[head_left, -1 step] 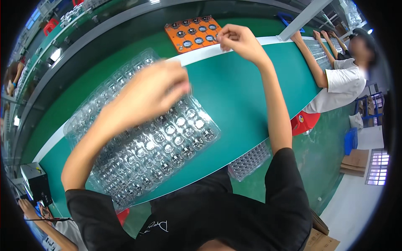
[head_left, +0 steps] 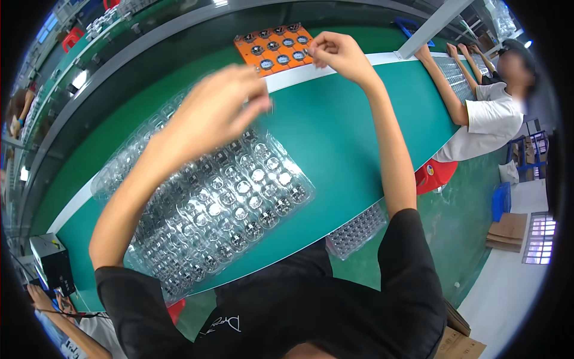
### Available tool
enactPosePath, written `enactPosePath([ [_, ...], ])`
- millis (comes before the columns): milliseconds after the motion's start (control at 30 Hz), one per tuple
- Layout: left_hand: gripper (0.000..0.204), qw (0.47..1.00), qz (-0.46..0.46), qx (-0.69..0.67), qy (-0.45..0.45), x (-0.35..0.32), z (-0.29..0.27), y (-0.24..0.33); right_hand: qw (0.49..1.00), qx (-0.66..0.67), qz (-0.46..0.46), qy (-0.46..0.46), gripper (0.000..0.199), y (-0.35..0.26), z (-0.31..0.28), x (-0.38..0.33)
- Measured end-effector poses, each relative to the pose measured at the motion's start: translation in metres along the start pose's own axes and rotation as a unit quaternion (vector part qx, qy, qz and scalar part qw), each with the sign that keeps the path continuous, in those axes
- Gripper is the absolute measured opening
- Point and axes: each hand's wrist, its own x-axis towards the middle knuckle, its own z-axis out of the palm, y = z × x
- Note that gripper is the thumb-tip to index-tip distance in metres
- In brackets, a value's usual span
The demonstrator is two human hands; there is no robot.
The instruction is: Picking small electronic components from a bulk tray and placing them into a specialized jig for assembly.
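Green bench (head_left: 335, 131), green floor (head_left: 442, 239) | left fingers (head_left: 244, 82): half-curled, hold unclear | right fingers (head_left: 329, 40): curled close, hold unclear

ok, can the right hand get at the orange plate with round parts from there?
Looks like yes: the right hand is at the right edge of the orange plate, with nothing visible blocking it.

So the bench (head_left: 335, 143) has a green top with a white strip (head_left: 293, 78) along the far side, and a big clear plastic tray (head_left: 239, 203) full of little round parts lies on it, right under the left hand (head_left: 218, 107). Past the strip there's a green band (head_left: 197, 63) with an orange board (head_left: 269, 54) on it, just left of the right hand (head_left: 341, 57). Bare green top between the tray and the right forearm (head_left: 391, 140), fwiw.
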Motion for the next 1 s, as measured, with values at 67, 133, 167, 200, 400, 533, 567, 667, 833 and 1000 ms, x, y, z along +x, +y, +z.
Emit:
enactPosePath([
  [67, 0.018, 0.998, 0.025, 0.01, 0.062, 0.035, 0.015, -0.043, 1.0, -0.003, 0.001, 0.014, 0.017, 0.023, 0.005, 0.028],
  [133, 0.018, 0.995, 0.024, -0.022, 0.098, 0.067, 0.035, -0.084, 0.997, -0.033, 0.001, 0.065, 0.017, 0.04, 0.013, 0.048],
  [167, 0.018, 0.993, 0.009, -0.016, 0.114, 0.079, 0.043, -0.097, 0.995, -0.062, -0.014, 0.082, 0.017, 0.048, 0.017, 0.057],
  [200, 0.018, 0.993, 0.008, -0.015, 0.115, 0.089, 0.05, -0.106, 0.995, -0.062, -0.016, 0.081, 0.017, 0.05, 0.02, 0.061],
  [400, 0.016, 0.997, -0.03, 0.03, 0.058, 0.128, 0.081, -0.137, 0.987, -0.141, 0.007, 0.076, 0.018, 0.049, 0.021, 0.073],
  [533, 0.017, 0.995, -0.031, 0.076, 0.053, 0.134, 0.09, -0.148, 0.981, -0.181, -0.023, 0.064, 0.018, 0.053, 0.023, 0.078],
  [567, 0.017, 0.994, -0.029, 0.089, 0.054, 0.134, 0.091, -0.151, 0.979, -0.191, -0.033, 0.059, 0.018, 0.055, 0.023, 0.08],
  [667, 0.017, 0.995, -0.027, 0.09, 0.032, 0.132, 0.086, -0.151, 0.976, -0.208, -0.041, 0.047, 0.018, 0.057, 0.024, 0.079],
  [833, 0.013, 0.991, -0.002, 0.134, 0.022, 0.13, 0.081, -0.149, 0.975, -0.217, -0.046, 0.031, 0.018, 0.051, 0.028, 0.08],
  [1000, 0.007, 0.974, -0.009, 0.22, -0.062, 0.131, 0.067, -0.135, 0.975, -0.211, -0.068, 0.021, 0.017, 0.048, 0.028, 0.085],
])
